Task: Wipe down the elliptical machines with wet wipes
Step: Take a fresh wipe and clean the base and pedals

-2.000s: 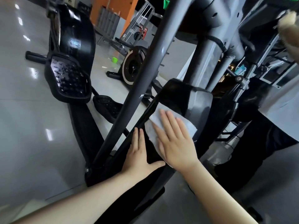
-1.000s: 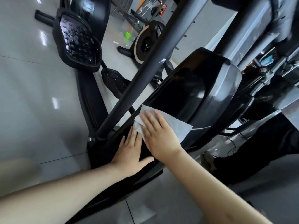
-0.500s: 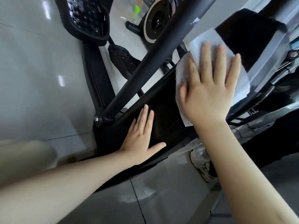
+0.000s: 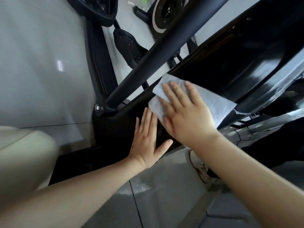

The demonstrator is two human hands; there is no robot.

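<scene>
**Wiping under way on the elliptical's side cover**

The elliptical's glossy black side cover (image 4: 238,63) fills the upper right and slopes down toward the grey tiled floor (image 4: 41,63), with a dark diagonal bar (image 4: 164,46) crossing in front of it. Streaky sheen on its right edge suggests that part is already wiped. The lower end near the bar's pivot, the bar itself and the neighbouring machine's pedal (image 4: 130,45) look untouched, so I judge much remains.

The right hand (image 4: 185,116) lies flat, fingers straight and slightly spread, pressing the wet wipe (image 4: 218,104) onto the cover's lower stretch. Just below it, the left hand (image 4: 146,142) rests flat on the cover, fingers straight, thumb splayed, holding nothing.
</scene>
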